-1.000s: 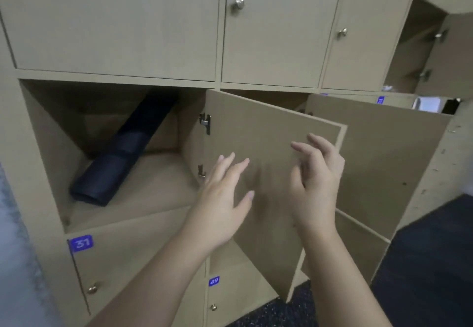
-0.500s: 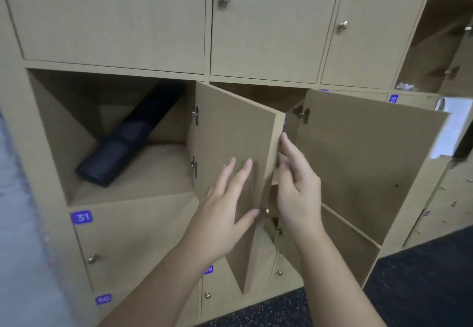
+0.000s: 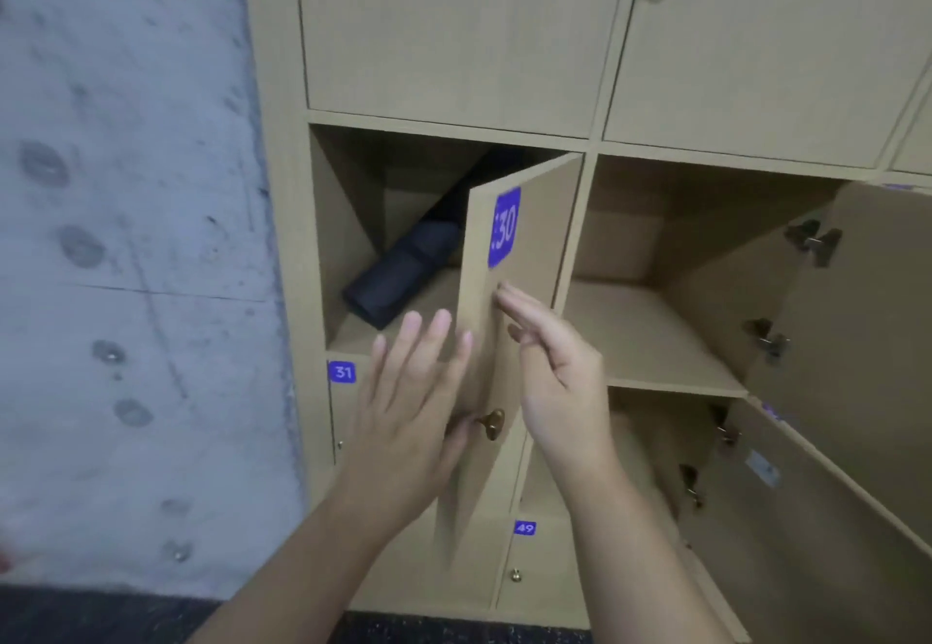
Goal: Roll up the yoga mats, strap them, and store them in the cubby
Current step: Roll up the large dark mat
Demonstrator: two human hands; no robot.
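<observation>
Your fingers (image 3: pixel 439 336) spread, released, flat beside door 30 (image 3: pixel 509 300); right hand (image 3: pixel 555 371) open too. Beyond fingertips: cubby (image 3: pixel 343 240) holds rolled black yoga mat (image 3: pixel 403 275), tilted.

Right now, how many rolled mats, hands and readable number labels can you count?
Rolled mat: 1
Hands: 2, left hand and right hand
Readable number labels: 3, reading 30, 31, 49
Total: 6
</observation>
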